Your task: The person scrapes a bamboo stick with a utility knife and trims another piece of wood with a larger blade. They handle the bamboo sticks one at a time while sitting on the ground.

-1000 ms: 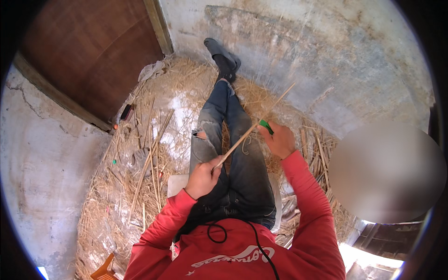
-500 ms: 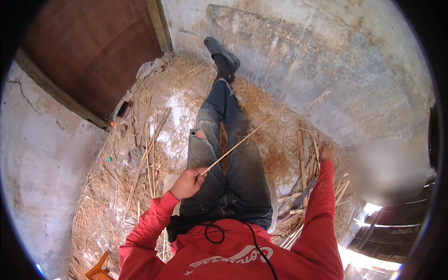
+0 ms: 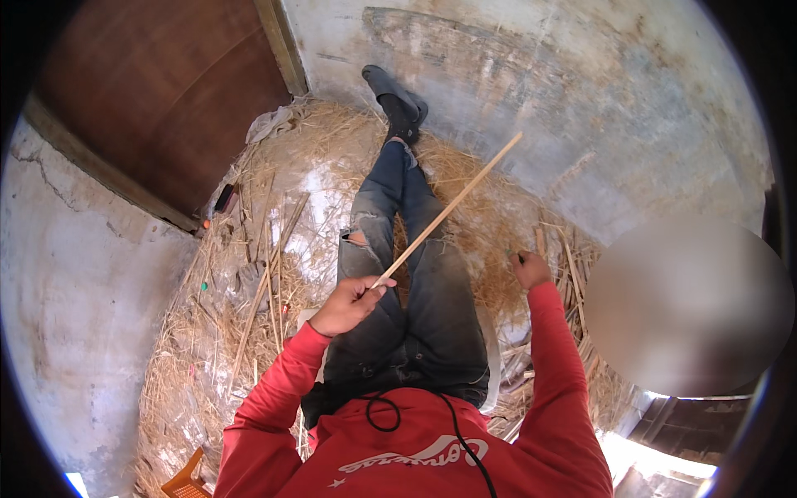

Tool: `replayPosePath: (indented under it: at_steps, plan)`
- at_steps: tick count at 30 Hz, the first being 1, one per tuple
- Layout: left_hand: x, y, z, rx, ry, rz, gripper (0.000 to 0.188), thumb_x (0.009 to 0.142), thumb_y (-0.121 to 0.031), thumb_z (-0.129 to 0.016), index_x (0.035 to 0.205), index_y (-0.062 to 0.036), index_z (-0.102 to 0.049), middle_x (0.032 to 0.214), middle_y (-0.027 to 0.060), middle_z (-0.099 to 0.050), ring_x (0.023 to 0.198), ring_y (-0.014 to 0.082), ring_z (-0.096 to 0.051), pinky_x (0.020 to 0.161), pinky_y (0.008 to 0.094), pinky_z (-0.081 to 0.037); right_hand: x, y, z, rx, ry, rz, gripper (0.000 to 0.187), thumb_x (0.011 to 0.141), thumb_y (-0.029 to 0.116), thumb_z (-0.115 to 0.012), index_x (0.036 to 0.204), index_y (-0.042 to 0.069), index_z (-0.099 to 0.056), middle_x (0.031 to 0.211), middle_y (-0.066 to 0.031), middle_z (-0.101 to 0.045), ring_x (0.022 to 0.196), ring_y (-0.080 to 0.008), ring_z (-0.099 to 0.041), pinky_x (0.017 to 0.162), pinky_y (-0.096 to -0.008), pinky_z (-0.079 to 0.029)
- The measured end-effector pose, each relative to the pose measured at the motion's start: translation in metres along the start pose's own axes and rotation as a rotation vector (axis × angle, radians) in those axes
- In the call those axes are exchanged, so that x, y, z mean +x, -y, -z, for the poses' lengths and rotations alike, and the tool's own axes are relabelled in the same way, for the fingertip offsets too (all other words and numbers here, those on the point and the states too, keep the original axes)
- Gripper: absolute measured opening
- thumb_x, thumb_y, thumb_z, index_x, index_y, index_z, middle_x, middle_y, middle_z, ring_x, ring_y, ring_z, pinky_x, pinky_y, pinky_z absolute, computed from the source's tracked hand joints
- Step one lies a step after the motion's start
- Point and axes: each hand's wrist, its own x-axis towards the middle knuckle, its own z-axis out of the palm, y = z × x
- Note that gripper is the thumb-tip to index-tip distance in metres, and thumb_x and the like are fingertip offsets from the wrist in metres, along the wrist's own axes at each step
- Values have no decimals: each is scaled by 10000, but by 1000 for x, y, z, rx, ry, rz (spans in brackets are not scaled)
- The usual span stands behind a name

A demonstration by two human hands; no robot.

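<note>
In my left hand (image 3: 349,305) is a long, thin, pale wooden stick (image 3: 452,205), gripped near its lower end between thumb and fingers. It slants up and to the right over my outstretched legs (image 3: 415,307), its far tip free in the air. My right hand (image 3: 531,270) is off to the right of my legs, above the straw, its fingers closed. A small dark bit (image 3: 521,258) shows at those fingers, too little of it to name. The two hands are well apart, and only the left one touches the stick.
Straw shavings (image 3: 490,286) cover the floor around me. Loose strips (image 3: 573,274) lie at the right and more sticks (image 3: 264,307) at the left. A brown door (image 3: 166,100) and a stained wall (image 3: 564,108) stand ahead. An orange plastic piece (image 3: 187,480) sits at lower left.
My right hand has come up from the strips at the right and moved left toward my legs. The stick in my left hand has risen, its tip swinging up and right.
</note>
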Motion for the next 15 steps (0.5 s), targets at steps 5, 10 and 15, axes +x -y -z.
replayPosePath:
  at_steps: [5, 10, 15]
  plan:
    - [2, -1, -2, -29, -7, 32, 333, 1111, -200, -521, 1379, -36, -630, 613, -107, -399, 504, 8, -340, 478, 217, -273, -3, 22, 15, 0, -69, 108, 560, 936, 582, -591, 899, 53, -769, 855, -253, -710, 854, -447, -684, 801, -544, -521]
    - [2, 0, -5, -11, -11, 15, 331, 1112, -196, -519, 1379, -36, -632, 611, -106, -395, 502, 7, -340, 474, 219, -273, -15, 39, 28, -45, -75, 74, 595, 853, 637, -673, 792, 51, -752, 769, -228, -699, 787, -430, -685, 753, -530, -532]
    - [4, 3, -6, -32, 4, -6, 337, 1114, -196, -517, 1384, -23, -623, 607, -104, -392, 493, 8, -335, 469, 218, -269, -25, 46, 34, -107, -82, 123, 619, 743, 674, -755, 852, 64, -753, 767, -201, -709, 772, -402, -698, 738, -519, -541]
